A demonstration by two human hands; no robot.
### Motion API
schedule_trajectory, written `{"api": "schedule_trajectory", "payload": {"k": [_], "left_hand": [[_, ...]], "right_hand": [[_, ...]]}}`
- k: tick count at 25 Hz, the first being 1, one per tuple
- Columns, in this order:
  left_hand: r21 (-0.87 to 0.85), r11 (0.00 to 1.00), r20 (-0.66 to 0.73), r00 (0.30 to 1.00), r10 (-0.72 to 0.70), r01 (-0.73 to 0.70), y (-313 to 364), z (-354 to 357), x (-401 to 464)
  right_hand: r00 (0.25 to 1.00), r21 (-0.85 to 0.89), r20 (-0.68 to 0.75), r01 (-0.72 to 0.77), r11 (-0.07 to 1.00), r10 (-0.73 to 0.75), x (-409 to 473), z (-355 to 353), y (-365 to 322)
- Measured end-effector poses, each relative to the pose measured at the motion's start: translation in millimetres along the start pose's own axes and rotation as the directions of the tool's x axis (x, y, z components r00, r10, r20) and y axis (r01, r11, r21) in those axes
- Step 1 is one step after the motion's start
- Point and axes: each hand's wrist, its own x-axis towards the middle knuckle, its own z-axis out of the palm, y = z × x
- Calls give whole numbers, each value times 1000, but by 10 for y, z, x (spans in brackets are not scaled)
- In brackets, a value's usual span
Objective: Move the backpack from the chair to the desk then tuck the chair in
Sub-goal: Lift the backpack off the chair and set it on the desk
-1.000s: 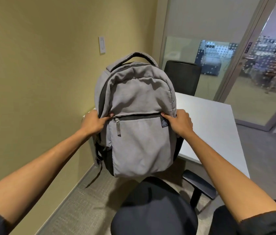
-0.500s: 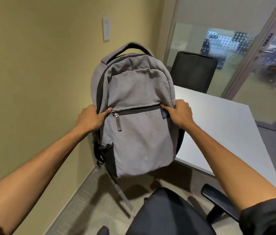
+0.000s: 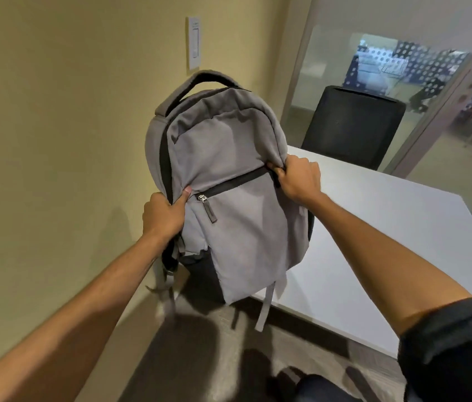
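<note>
A grey backpack (image 3: 229,181) with a black zip and dangling straps hangs upright in the air over the near left corner of the white desk (image 3: 388,245). My left hand (image 3: 165,213) grips its left side at the zip line. My right hand (image 3: 295,178) pinches its right side at the same height. The bag's lower edge overlaps the desk's front edge; whether it touches the top I cannot tell. Only the top of the black chair (image 3: 316,384) shows at the bottom edge, below my arms.
A yellow wall (image 3: 55,140) with a white switch plate (image 3: 194,43) runs along the left, close to the bag. A second black chair (image 3: 353,129) stands behind the desk. Glass partitions and a door frame close off the right. Grey carpet lies under the desk's edge.
Both hands have carried the backpack forward and away from the chair, toward the desk's corner. The bag has tilted a little. The chair has dropped almost out of view.
</note>
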Motion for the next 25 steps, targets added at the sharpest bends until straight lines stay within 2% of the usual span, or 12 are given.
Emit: {"api": "schedule_trajectory", "payload": {"k": [8, 14, 18, 21, 23, 25], "left_hand": [[-52, 990, -1, 991, -130, 130, -399, 413, 828], [-89, 991, -49, 993, -106, 101, -428, 486, 1216], [-29, 979, -90, 975, -205, 203, -475, 542, 1329], [-17, 967, -102, 962, -253, 252, -588, 554, 1268], [-68, 966, -77, 964, -255, 250, -620, 553, 1216], [-144, 956, -35, 964, -263, 255, -641, 560, 1140]], "right_hand": [[996, -69, 91, 22, 997, -16, 930, 891, -260], [989, 48, 139, -57, 997, 50, 1367, 1267, -468], [980, 237, 183, -125, 963, 83, 1487, 1390, -588], [970, 376, 242, -115, 919, 22, 1437, 1380, -524], [976, 352, 215, -113, 929, 37, 1320, 1358, -392], [960, 283, 254, -194, 939, 122, 1112, 1379, -181]]}}
